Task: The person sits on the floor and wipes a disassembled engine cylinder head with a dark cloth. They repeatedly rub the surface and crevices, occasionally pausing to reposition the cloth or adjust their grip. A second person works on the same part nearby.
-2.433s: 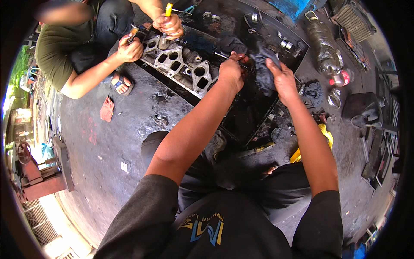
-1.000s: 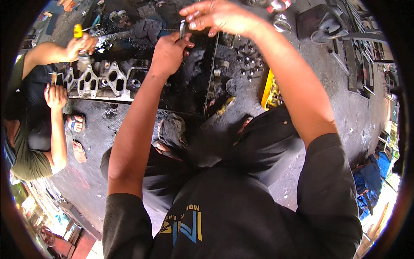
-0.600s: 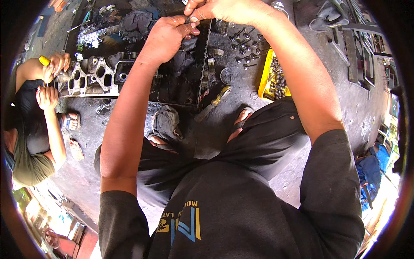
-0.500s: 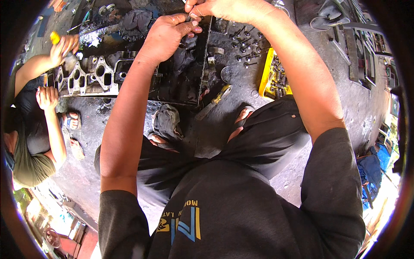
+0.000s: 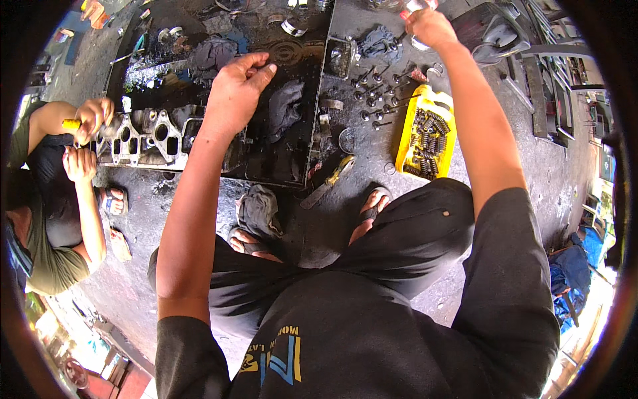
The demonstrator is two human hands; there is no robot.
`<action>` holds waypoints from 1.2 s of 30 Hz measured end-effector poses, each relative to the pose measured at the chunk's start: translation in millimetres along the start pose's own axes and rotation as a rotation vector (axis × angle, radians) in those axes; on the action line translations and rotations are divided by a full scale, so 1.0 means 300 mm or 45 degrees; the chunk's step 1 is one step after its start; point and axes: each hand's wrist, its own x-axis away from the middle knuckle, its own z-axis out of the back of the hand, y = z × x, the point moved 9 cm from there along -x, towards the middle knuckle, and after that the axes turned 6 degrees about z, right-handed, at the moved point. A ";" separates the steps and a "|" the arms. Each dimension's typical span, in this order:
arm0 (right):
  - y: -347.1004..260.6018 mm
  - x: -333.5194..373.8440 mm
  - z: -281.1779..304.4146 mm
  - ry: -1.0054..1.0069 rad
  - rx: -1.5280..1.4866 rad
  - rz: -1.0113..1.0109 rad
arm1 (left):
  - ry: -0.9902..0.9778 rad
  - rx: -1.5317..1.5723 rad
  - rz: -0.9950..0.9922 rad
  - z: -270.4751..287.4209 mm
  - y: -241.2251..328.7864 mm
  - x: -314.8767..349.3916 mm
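My left hand [image 5: 234,93] hovers over the oily black tray [image 5: 279,169], thumb and fingers apart with nothing visible between them. A dark rag [image 5: 286,110] lies in the tray just right of it. At the top edge, my right hand [image 5: 432,28] is closed on a small red-and-white object [image 5: 420,5], partly cut off by the picture's edge. Below that hand, several engine valves [image 5: 375,96] lie on the floor. Beside them stands a yellow plastic container [image 5: 404,149] holding many coil springs [image 5: 433,143].
At left, a co-worker's hands [image 5: 90,120] hold a yellow-handled tool [image 5: 71,124] at the end of a metal cylinder head [image 5: 159,136]. A yellow-handled scraper-like tool [image 5: 332,181] and a grey rag [image 5: 258,209] lie near my feet. Metal bars [image 5: 535,86] lie at right.
My hands have come apart: the right moved up and rightward to the red-and-white object, the left drew back slightly and opened. The co-worker's yellow-handled tool moved lower.
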 end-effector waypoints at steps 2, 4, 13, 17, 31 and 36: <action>0.056 0.011 -0.108 -0.102 0.017 -0.169 | -0.002 -0.052 -0.005 -0.009 -0.001 0.008; 0.054 0.038 -0.188 -0.200 0.048 -0.132 | -0.040 -0.040 0.013 -0.028 -0.009 0.013; 0.050 0.114 -0.366 -0.397 -0.037 -0.096 | -0.096 -0.162 0.123 -0.064 -0.040 0.049; 0.061 0.122 -0.394 -0.449 0.077 -0.063 | -0.118 -0.148 0.141 -0.077 -0.046 0.047; 0.051 0.143 -0.355 -0.426 -0.013 -0.097 | -0.100 -0.168 0.088 -0.069 -0.047 0.050; 0.067 0.121 -0.393 -0.438 -0.016 -0.109 | -0.103 -0.202 0.118 -0.064 -0.054 0.054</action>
